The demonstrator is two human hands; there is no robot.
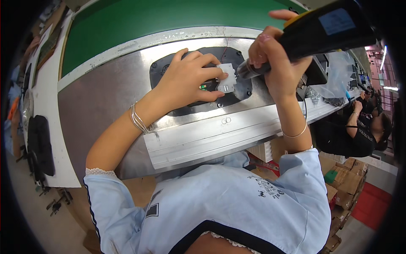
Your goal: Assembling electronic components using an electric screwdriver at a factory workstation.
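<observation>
A black oval plastic panel [237,96] with screw holes along its edge lies on the metal worktop. On it sits a white plastic module [229,76], and beside that, partly under my fingers, a small green piece shows. My left hand [186,78] reaches over the panel, its thumb and fingers closed on the module's left side. In my right hand [277,63] is a black and yellow power screwdriver [313,38], tilted with its body up to the right. Its nose points down-left near the module's right edge; the tip's contact cannot be made out. A thin red wire [225,48] rises behind the module.
A green conveyor belt [169,19] runs along the far side. A pale metal rail [211,133] borders the near edge. To the right are a black stand [317,72], a clear plastic bag [338,78] and a co-worker in black [351,131]. Cardboard boxes [347,182] stand below.
</observation>
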